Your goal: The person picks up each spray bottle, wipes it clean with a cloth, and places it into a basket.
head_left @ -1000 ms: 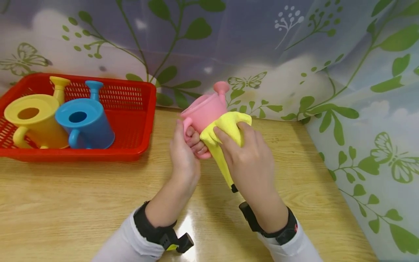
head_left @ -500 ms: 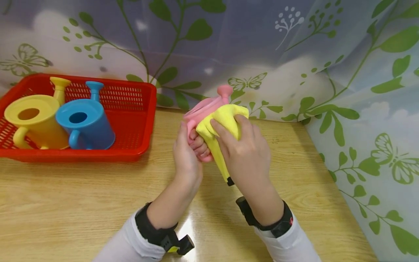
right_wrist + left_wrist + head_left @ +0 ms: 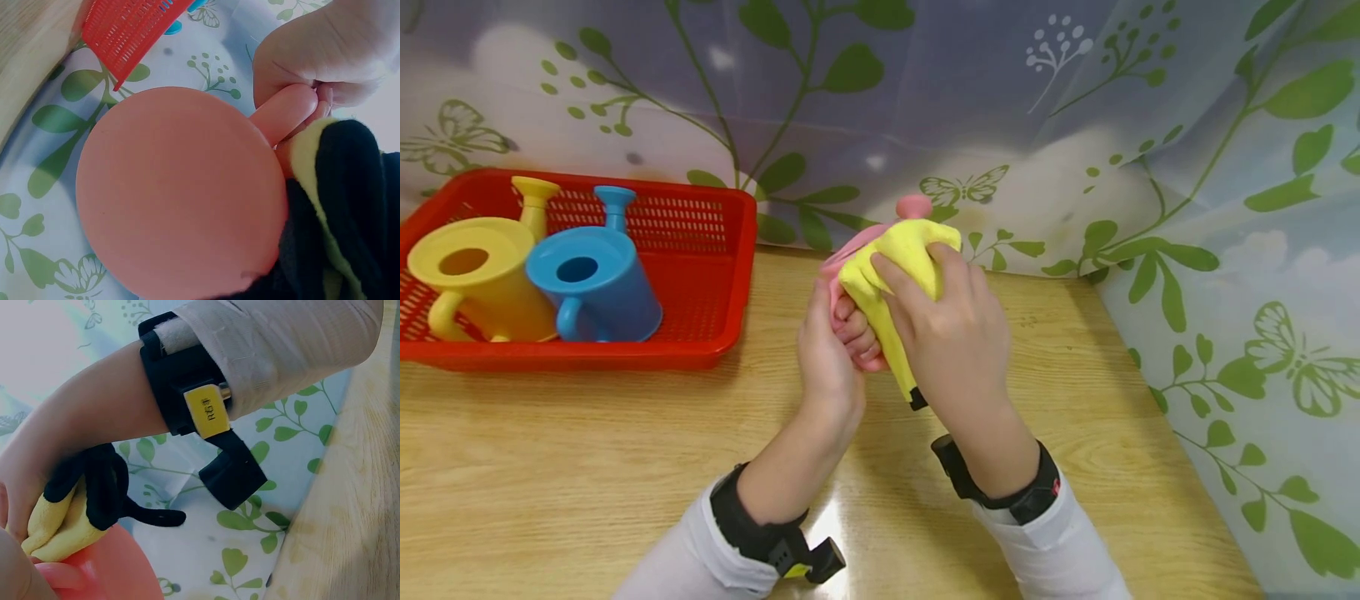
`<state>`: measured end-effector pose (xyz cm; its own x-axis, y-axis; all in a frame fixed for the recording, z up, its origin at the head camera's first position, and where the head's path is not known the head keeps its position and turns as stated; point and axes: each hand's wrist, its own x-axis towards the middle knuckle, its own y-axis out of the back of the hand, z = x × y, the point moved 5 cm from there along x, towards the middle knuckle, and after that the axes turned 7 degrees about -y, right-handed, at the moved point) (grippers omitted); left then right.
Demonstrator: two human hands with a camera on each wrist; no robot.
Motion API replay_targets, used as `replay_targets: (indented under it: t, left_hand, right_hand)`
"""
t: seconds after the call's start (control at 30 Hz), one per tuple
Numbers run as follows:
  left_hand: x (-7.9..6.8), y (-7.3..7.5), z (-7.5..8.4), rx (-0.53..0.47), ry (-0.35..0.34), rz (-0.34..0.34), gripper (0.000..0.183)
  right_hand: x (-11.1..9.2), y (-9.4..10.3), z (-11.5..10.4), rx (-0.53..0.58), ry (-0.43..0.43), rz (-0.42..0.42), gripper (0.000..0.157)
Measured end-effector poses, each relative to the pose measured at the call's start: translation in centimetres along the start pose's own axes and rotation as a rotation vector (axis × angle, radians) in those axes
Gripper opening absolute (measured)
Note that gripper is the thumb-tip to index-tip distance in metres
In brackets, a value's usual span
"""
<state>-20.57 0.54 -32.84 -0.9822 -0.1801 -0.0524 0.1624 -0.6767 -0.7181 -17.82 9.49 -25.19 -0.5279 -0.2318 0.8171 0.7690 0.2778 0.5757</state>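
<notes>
A pink toy watering can (image 3: pixel 914 207) is held up above the table, its sprinkler head toward the wall. My left hand (image 3: pixel 830 354) grips its handle with curled fingers. My right hand (image 3: pixel 961 342) holds a bunched yellow cloth (image 3: pixel 901 242) with black edging against the can's side. In the head view the cloth hides most of the can's body. The right wrist view shows the can's round base (image 3: pixel 178 194) close up, with the cloth's black edge beside it. In the left wrist view, the cloth (image 3: pixel 72 531) lies over the pink can body (image 3: pixel 119 569).
A red plastic basket (image 3: pixel 741 275) stands on the wooden table (image 3: pixel 587 467) at the left. In it are a yellow watering can (image 3: pixel 512 283) and a blue watering can (image 3: pixel 617 292). A leaf-patterned curtain (image 3: pixel 970 100) runs along the back and right side.
The right hand has moved the yellow cloth up and left over the can's body, covering more of it. The can has shifted slightly right and tilted, the left hand still gripping its handle.
</notes>
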Motion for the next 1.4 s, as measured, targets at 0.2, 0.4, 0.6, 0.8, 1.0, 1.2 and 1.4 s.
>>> replay_targets:
  t: [0.2, 0.4, 0.6, 0.8, 1.0, 1.2, 1.4]
  left_hand:
    - [-0.1, -0.2, -0.1, 0.007, 0.002, -0.028, 0.047]
    - [0.0, -0.2, -0.2, 0.006, 0.006, -0.035, 0.048]
    - [0.1, 0.0, -0.2, 0.01, 0.018, -0.02, 0.047]
    - [0.2, 0.0, -0.1, 0.015, 0.017, -0.013, 0.046]
    - [0.3, 0.2, 0.0, 0.009, -0.001, 0.01, 0.045]
    - [0.4, 0.4, 0.3, 0.016, 0.015, 0.033, 0.046]
    - [0.5, 0.5, 0.7, 0.005, 0.011, 0.04, 0.045]
  right_hand:
    - [0.8, -0.2, -0.1, 0.008, -0.005, 0.017, 0.021]
    - [1.4, -0.6, -0.1, 0.011, -0.004, 0.007, 0.022]
    - [1.2, -0.6, 0.1, 0.027, -0.001, 0.023, 0.022]
    - [0.7, -0.4, 0.3, 0.056, -0.002, 0.022, 0.022]
    - [0.2, -0.4, 0.5, 0.076, -0.001, 0.01, 0.022]
    - [-0.3, -0.3, 0.7, 0.083, -0.007, -0.014, 0.023]
    - [-0.7, -0.1, 0.9, 0.084, -0.01, -0.024, 0.024]
